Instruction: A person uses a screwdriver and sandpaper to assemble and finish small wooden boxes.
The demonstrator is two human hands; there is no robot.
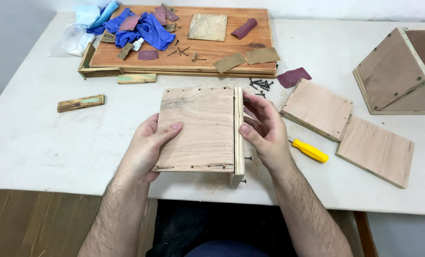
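- Centrally, a square pale-wood plywood panel assembly (198, 128) sits at the near edge of the white surface (36, 138), flat face up, w/ a second thin panel (238, 135) standing on edge along its right side; that edge panel's long axis runs away from the person, near-to-far.
- Left hand (143, 150): cups the flat panel's left edge, thumb lying across the top face, other fingers tucked under; closed on the wood.
- Right hand (267, 133): just right of the upright panel, thumb pressed on its outer face, fingers curled behind it; a pinch on that edge piece. Right hand is the nearer one to the joint.
- Small dark screw (247, 158) pokes out of the upright panel low down, another near its bottom end.
- Yellow-handled screwdriver (309, 150) lies just right of the right hand, partly hidden by it.
- Pile of dark screws (261, 85) just beyond the assembly.
- Two loose plywood squares (345, 128) to the right; a part-built plywood box (403, 71) at far right.
- Far side: big wooden board (222, 47) carrying a blue cloth (146, 28) + sandpaper scraps.
- Small wood strip (80, 103) well to the left.
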